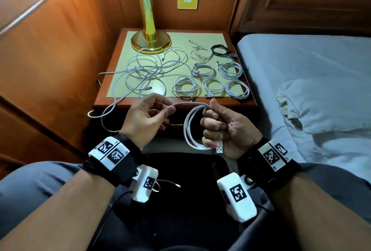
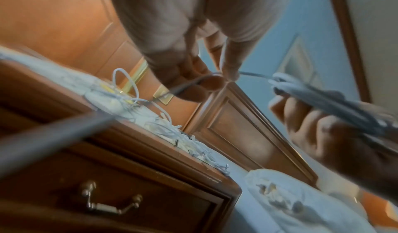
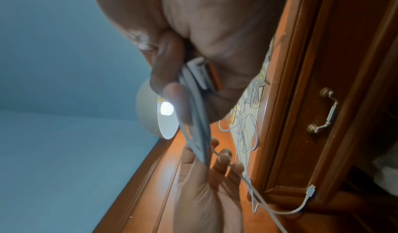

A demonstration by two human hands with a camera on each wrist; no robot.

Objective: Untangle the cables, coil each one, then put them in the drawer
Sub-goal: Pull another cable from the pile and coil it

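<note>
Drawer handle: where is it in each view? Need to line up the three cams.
Head: not in view; the hands and coil hide the nightstand front.
Left wrist: drawer handle bottom left, below the nightstand top.
Right wrist: drawer handle right side, turned on end.
Shared landmark: the white coil in the right hand.

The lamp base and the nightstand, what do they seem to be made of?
lamp base: apparently polished brass or brass-plated metal; golden, with mirror-like highlights.
nightstand: looks like reddish-brown varnished wood, with a slight sheen on its edge; solid or veneer, I cannot tell.
</note>
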